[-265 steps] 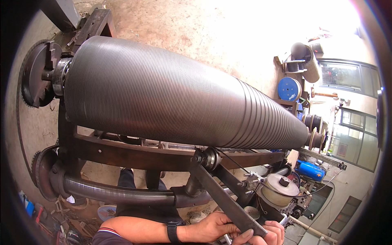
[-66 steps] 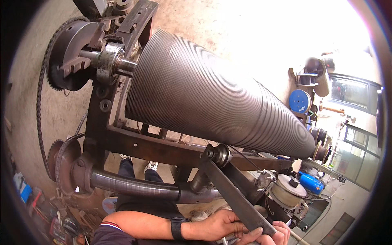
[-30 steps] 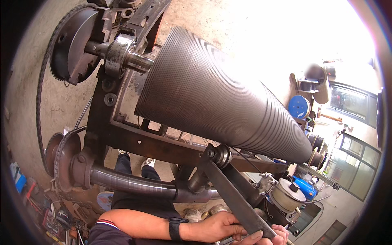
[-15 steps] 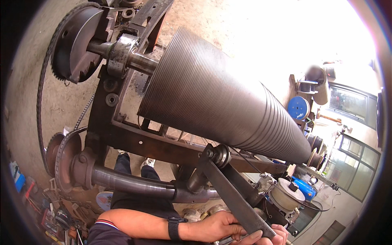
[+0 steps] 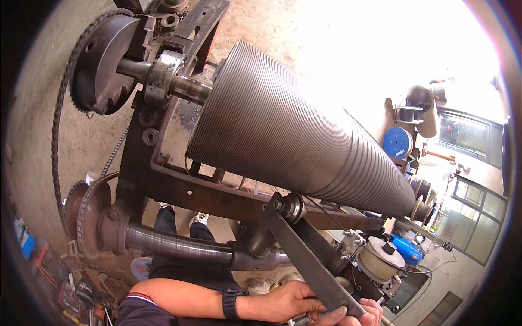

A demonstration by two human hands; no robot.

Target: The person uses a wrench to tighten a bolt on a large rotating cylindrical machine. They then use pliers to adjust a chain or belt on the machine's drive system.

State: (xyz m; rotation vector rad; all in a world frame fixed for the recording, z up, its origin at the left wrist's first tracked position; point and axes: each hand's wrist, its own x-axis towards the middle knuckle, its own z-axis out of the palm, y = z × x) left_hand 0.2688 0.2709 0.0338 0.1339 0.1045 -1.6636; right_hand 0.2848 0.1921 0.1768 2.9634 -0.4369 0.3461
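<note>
My left hand, with a black watch on its wrist, is closed, fingers curled against the left edge of a flat steel bar. What those fingers hold is hidden. My right hand wraps round the bar's lower end, thumb on the near side and fingers on the far side. At its upper end the bar carries a small grooved roller, close beneath a large drum wound with dark wire. The bar's pivot collar sits on a thick steel shaft.
A chain runs round the sprocket wheel at upper left and down to lower sprockets. A steel frame supports the drum. A white spool and blue reel stand at right. Tools clutter the lower left.
The drum and sprocket wheel seem to have turned slightly; a small lump now shows at the drum's left end. Both hands and the bar stay nearly where they were.
</note>
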